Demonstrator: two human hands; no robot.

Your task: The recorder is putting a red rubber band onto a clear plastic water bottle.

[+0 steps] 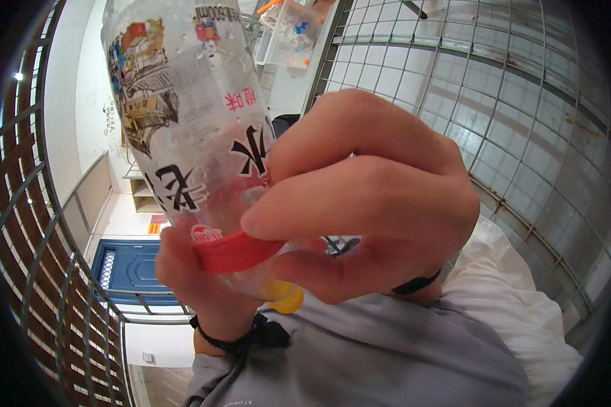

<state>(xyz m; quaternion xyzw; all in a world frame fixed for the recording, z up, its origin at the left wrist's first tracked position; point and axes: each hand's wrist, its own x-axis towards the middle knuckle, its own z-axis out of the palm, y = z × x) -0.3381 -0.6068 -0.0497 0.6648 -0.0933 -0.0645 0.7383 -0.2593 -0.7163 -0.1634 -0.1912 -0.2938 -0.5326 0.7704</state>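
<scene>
A transparent plastic drink bottle (203, 102) fills the upper left, tilted, with its yellow cap (286, 300) towards my body. Printed writing and a drawing of buildings cover its side. Around the bottle, near the shoulder, runs a red band (239, 253). My left hand (203, 285) grips the bottle from behind and below; part of it shows blurred through the plastic. On the other side, my right hand (382, 203) has its fingers bent, the thumb and a fingertip pinching the red band at its right end. The far end of the bottle is cut off by the picture's top.
Metal mesh (438, 66) rises on the right, beside white bedding (504, 295). A railing (56, 229) curves along the left. Beyond are a blue door (147, 269), a small shelf unit (147, 196) and a see-through plastic box (293, 40). Grey fabric covers my torso.
</scene>
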